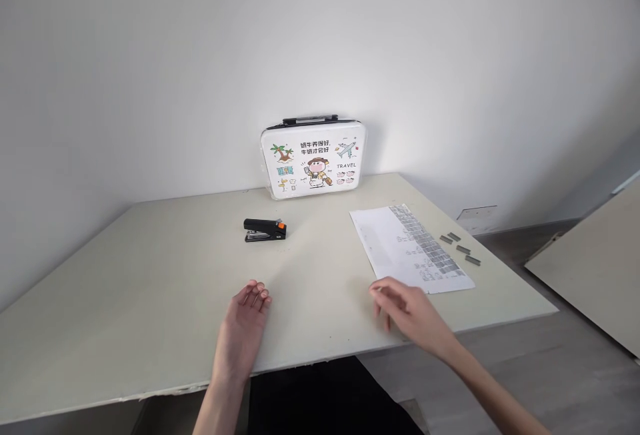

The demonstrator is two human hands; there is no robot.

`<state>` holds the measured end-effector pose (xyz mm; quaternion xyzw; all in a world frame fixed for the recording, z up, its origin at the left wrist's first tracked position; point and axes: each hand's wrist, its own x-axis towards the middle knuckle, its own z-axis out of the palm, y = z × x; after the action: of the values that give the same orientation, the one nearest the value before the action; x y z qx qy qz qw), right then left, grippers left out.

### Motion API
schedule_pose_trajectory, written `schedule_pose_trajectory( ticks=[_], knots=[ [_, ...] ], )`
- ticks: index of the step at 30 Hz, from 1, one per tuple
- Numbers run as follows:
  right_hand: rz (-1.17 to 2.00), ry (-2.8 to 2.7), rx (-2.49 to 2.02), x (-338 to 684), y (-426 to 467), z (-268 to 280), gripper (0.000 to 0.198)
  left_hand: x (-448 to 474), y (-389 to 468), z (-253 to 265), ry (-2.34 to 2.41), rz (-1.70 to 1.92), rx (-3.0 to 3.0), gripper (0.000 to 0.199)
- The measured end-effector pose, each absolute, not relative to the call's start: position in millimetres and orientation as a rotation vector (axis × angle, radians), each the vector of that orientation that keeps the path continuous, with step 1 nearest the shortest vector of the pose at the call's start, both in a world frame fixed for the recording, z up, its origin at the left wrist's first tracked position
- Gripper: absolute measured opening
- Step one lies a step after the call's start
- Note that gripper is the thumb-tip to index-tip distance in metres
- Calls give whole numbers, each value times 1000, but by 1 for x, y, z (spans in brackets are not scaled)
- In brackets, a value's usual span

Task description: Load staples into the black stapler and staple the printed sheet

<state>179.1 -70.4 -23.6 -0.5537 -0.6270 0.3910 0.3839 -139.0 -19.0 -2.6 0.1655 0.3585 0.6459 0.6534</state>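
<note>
My left hand rests palm up near the front edge of the table, its fingers loosely bent and nothing in it. Beyond it lies a black stapler with an orange part at its right end. Over the table to the right, my right hand is a little blurred, fingers pointing down and apart, with nothing visible in them. Nearest to that hand is a white sheet of paper with a shaded grey strip and small writing along its right side. Several short strips of staples lie right of the paper.
A white case with cartoon prints and a black handle stands against the wall at the back of the pale table. A pale panel is off to the right, beyond a gap showing the grey floor.
</note>
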Motion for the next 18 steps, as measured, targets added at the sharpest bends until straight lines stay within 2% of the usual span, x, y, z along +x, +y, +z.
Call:
schedule_pose_trajectory(
  ticks=[3, 18],
  knots=[
    [1191, -1525, -1320, 156, -77, -25, 38, -138, -19, -2, 819, 1465, 368, 14],
    [1099, -1451, -1428, 156, -78, -30, 41, -139, -17, -3, 797, 1473, 367, 14]
  ],
)
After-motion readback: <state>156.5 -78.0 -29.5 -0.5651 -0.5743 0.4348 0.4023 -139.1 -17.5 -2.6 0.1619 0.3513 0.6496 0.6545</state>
